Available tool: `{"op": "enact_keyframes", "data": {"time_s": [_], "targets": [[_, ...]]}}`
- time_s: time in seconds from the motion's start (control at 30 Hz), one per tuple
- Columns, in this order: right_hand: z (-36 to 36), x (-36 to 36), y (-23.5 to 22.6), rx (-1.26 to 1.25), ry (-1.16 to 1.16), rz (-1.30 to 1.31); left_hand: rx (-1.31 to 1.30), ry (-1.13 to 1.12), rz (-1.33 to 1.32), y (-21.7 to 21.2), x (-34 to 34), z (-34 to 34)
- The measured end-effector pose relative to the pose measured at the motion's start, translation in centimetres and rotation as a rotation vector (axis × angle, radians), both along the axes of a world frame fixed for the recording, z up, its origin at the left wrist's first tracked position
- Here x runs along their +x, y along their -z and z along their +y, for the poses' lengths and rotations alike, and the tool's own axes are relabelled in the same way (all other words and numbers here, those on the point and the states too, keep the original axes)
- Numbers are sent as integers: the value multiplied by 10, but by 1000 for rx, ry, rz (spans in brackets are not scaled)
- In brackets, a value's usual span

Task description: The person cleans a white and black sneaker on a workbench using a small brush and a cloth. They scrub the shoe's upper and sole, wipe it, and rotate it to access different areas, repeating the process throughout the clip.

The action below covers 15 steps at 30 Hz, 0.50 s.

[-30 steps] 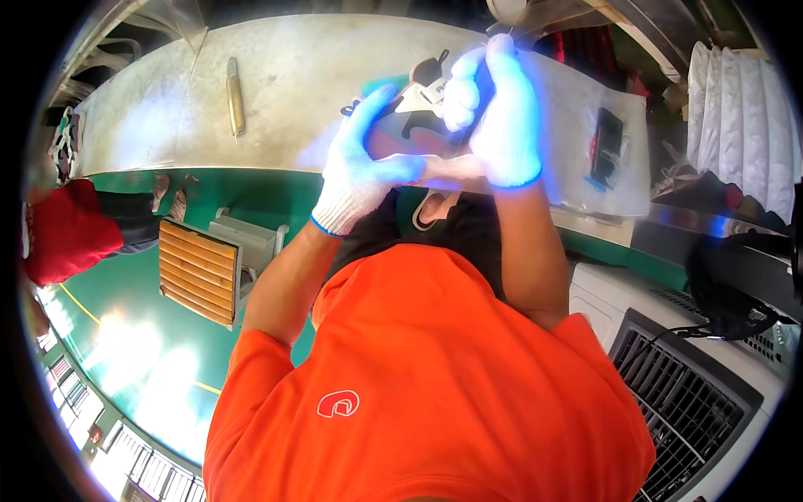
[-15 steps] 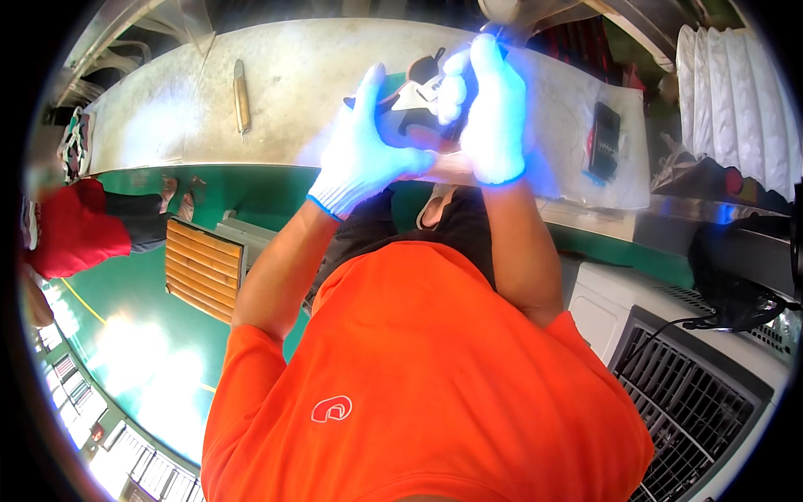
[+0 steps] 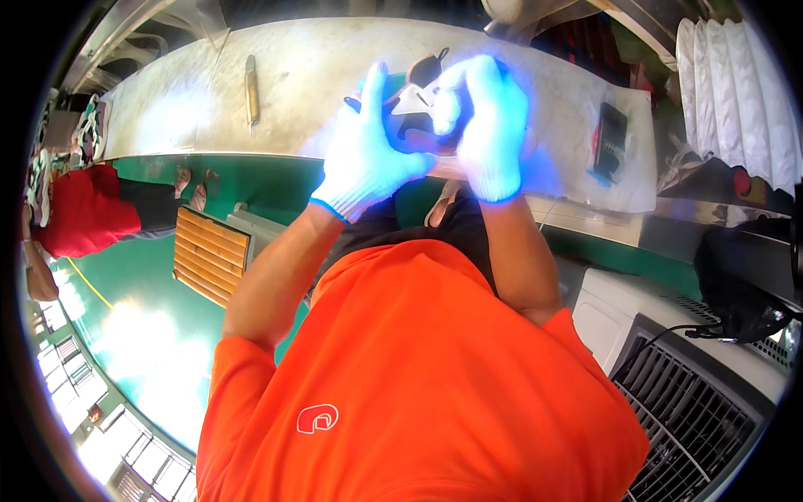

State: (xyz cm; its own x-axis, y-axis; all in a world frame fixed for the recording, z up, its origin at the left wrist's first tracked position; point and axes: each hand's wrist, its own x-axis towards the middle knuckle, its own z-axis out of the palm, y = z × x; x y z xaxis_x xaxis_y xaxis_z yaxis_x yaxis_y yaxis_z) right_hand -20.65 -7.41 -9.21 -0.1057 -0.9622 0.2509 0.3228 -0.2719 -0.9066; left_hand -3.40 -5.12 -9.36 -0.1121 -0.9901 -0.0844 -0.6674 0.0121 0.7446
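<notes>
A sneaker (image 3: 411, 102) with white, dark and green panels and a black pull loop is held over the near edge of the workbench, partly hidden by my hands. My left hand (image 3: 360, 146), in a white knit glove, grips its left side, thumb reaching toward the right along the near end. On the other side is my right hand (image 3: 492, 125), gloved the same way, with its fingers curled against the shoe. Strong blue-white glare washes out both gloves, and whatever the right fingers pinch is hidden.
A wooden-handled tool (image 3: 252, 92) lies on the pale workbench (image 3: 293, 92) to the left. Toward the right rests a dark phone-like object (image 3: 610, 138). A slatted wooden stool (image 3: 211, 255) and a person in red (image 3: 92, 213) are at left; a grey-white machine with a grille (image 3: 686, 418) stands at right.
My right hand has come down from above the shoe, closer to its side. My left hand keeps its hold. The whole view has shifted slightly.
</notes>
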Motion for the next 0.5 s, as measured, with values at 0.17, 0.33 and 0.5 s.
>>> {"op": "enact_keyframes", "data": {"time_s": [0.17, 0.33, 0.5], "targets": [[20, -52, -49, -267, 40, -286, -83, 23, 45, 8, 2, 9], [27, -61, -48, -235, 29, 1327, -109, 25, 70, 12, 5, 7], [38, -54, -25, 9, -96, 1611, -73, 24, 65, 11, 3, 6]]}}
